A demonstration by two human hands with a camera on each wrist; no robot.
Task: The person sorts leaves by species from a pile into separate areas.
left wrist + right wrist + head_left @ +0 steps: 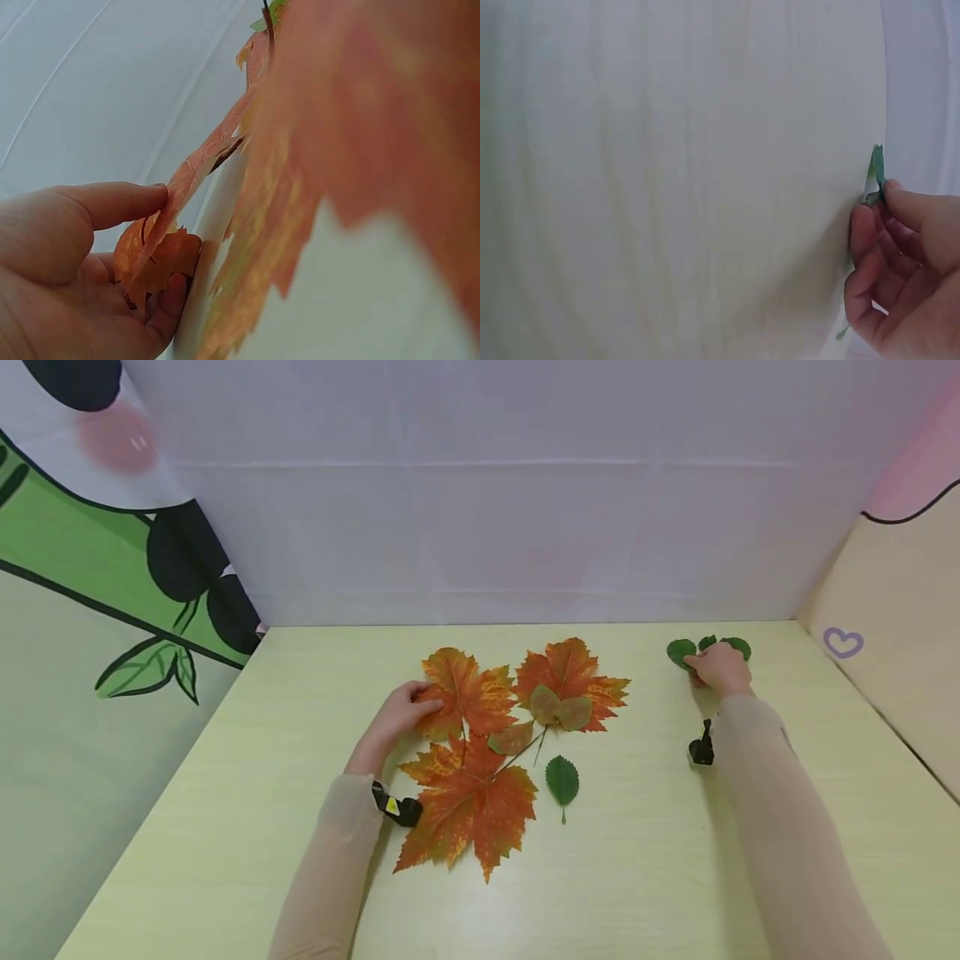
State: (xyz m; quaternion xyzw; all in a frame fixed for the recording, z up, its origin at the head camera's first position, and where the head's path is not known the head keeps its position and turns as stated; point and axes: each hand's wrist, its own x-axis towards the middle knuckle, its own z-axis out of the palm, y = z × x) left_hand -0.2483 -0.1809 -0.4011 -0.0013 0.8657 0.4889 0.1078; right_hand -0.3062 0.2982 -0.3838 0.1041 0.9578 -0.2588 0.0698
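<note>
My left hand pinches the left edge of an orange maple leaf; the left wrist view shows the thumb on one face of it and the fingers behind. Two more orange maple leaves lie beside it, a large one in front and another to the right. Over at the far right, my right hand pinches a small green leaf between thumb and index finger, at the table surface. Green leaves show around those fingertips, partly hidden by the hand.
Small brownish-green leaves lie over the maple leaves, with thin stems crossing. A single green leaf lies on the pale table right of the large maple leaf. A white cloth backdrop stands behind the table's far edge.
</note>
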